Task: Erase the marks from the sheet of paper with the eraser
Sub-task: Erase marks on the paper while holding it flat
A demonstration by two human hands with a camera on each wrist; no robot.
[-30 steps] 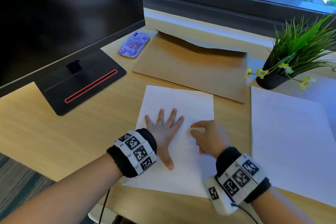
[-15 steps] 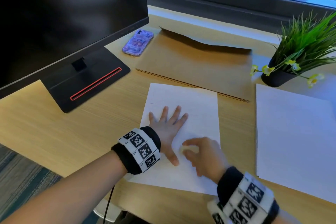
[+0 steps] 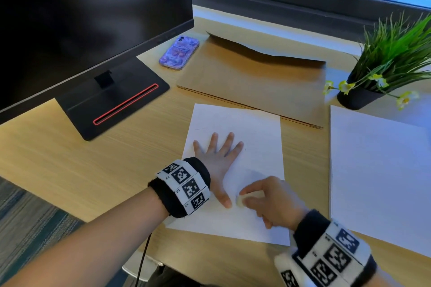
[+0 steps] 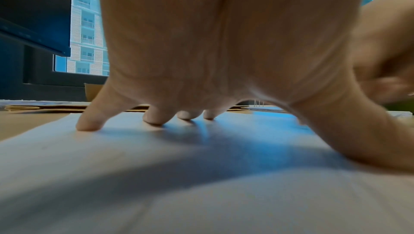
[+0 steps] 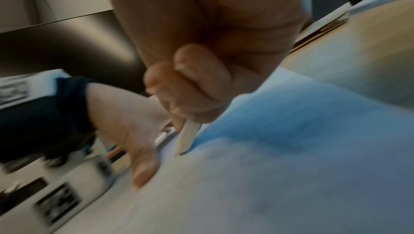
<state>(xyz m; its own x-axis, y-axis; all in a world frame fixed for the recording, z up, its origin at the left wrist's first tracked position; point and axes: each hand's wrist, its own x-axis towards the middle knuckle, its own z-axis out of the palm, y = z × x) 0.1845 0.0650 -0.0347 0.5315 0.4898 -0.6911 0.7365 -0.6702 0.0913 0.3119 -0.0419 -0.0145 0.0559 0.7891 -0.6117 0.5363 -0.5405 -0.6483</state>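
Eraser (image 3: 240, 200) sat pinched upright in right hand (image 3: 270, 202), tip on sheet (image 3: 256, 137) at sheet's 6 o'clock, just beside left thumb. Left hand (image 3: 219, 158) lay spread flat, pressing sheet at eraser's 11 o'clock.

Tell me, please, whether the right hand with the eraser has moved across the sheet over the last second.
Yes. The right hand pinching the eraser has slid toward the sheet of paper's near edge, from beside the left hand's fingertips to beside its thumb.
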